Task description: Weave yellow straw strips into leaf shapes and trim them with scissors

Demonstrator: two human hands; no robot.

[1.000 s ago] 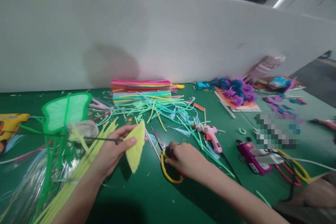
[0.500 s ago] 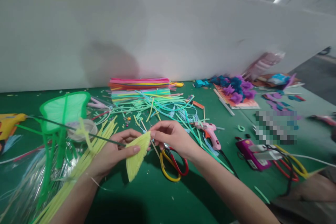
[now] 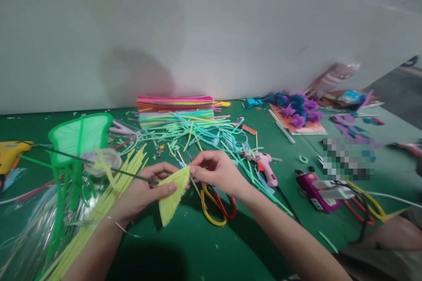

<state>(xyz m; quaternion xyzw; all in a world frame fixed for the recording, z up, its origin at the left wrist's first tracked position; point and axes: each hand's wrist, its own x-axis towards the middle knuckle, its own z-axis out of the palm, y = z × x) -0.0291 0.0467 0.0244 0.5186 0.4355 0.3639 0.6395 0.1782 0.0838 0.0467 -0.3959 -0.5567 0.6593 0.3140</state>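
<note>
1. Above the green counter (image 3: pixel 263 246), low and a little left of centre in the head view, a yellow piece (image 3: pixel 173 197) was held up between both hands.

2. Its long axis ran aslant, from an upper tip away to the right down to a lower tip on the left, nearer the body.

3. The left hand (image 3: pixel 148 189) held the side facing it, grip closed, thumb flat on the front and fingers mostly behind; a thin, straight dark stem (image 3: pixel 128 174) stretched leftward from there.

4. The right hand (image 3: pixel 219 171) was nearer the upper tip, its grip closed there with thumb and forefinger pinched together; whether a fine end sat between them too could not be told. The lower tip was free of both.

5. The yellow piece looked soft and fuzzy, fan-shaped, with close ribs and a scalloped right edge.

6. Just below the right hand lay scissors (image 3: pixel 216 222) with smooth, rounded loops, one yellow, one red.

7. By the left forearm lay long, straight yellow strips (image 3: pixel 102 199), also fuzzy; beyond stood a translucent green fan (image 3: pixel 67 138) with a thick rim.
</note>
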